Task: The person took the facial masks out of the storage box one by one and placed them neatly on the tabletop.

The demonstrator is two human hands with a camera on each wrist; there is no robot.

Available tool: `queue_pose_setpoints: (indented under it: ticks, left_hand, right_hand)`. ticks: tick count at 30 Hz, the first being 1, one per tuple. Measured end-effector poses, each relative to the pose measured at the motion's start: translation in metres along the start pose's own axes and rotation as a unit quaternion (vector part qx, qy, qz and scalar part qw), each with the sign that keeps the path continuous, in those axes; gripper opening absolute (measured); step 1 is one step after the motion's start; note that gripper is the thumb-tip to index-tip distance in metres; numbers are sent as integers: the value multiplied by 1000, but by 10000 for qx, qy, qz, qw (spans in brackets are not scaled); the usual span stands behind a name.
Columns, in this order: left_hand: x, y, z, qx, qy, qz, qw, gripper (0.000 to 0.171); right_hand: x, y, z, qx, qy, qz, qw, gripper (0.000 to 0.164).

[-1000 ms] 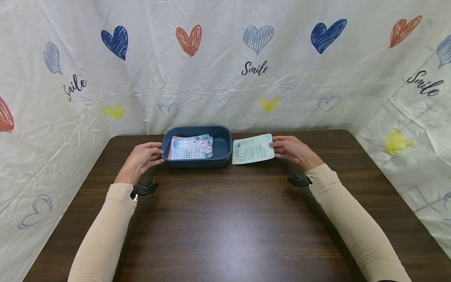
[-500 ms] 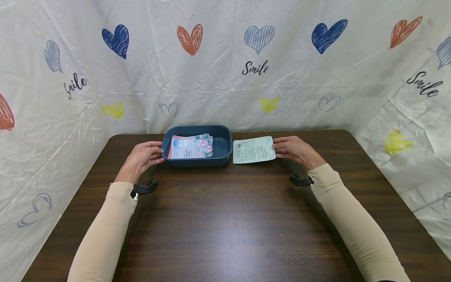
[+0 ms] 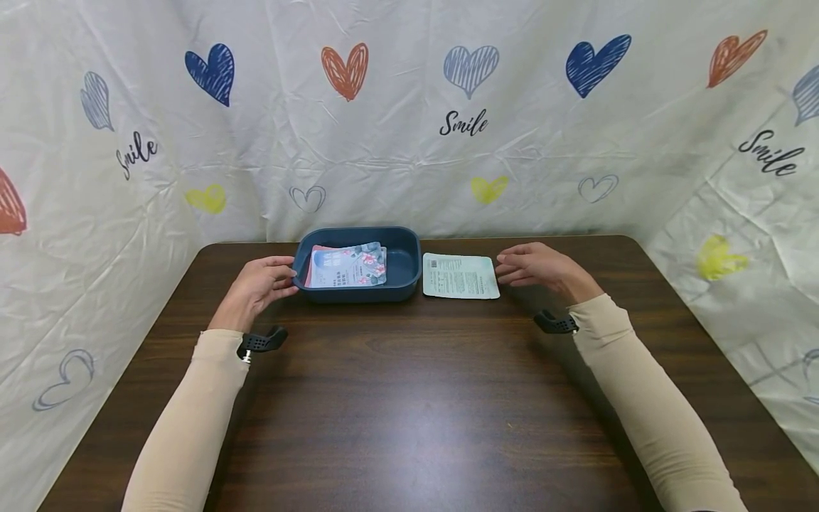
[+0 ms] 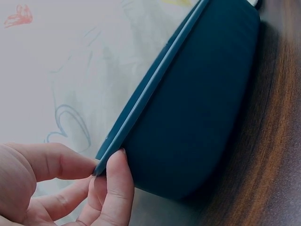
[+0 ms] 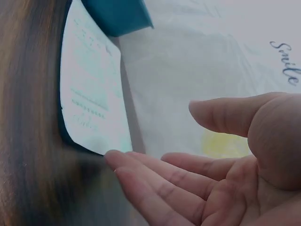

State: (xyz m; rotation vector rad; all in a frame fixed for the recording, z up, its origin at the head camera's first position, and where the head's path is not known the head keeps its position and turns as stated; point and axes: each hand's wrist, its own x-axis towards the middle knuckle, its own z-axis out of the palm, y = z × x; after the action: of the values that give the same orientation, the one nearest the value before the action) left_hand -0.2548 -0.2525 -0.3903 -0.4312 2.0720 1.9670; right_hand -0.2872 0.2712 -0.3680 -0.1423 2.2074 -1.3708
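Note:
A dark blue plastic bin stands near the table's far edge; the left wrist view shows its outer wall. My left hand pinches the bin's rim at its left end, thumb on the edge and fingers against the outside. Inside lie flat face mask packets, a light blue floral one over a pink one. Right of the bin, a pale green mask packet lies flat with its printed text up. Beside its right edge my right hand holds nothing, thumb spread away from the extended fingers.
The dark wood table ends just behind the bin and packet. A white cloth with hearts and "Smile" prints hangs behind and along the sides. Black straps sit on both wrists.
The green packet's right end has come down and it has straightened. My right hand has let go of it and shifted slightly right. The left hand stays at the bin.

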Motion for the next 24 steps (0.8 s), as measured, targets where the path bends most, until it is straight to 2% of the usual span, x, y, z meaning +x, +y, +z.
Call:
queue_pose_setpoints:
  ticks: [4, 12, 24]
  left_hand:
    - [-1, 1, 0, 14, 11, 12, 10000, 49]
    - [-1, 2, 1, -7, 31, -84, 10000, 49]
    - [0, 2, 2, 49, 92, 2, 9999, 50]
  right_hand:
    - [-3, -6, 2, -29, 2, -81, 10000, 65]
    - [-1, -10, 10, 351, 61, -371, 9987, 51]
    - [10, -20, 34, 548, -104, -669, 9962, 50]
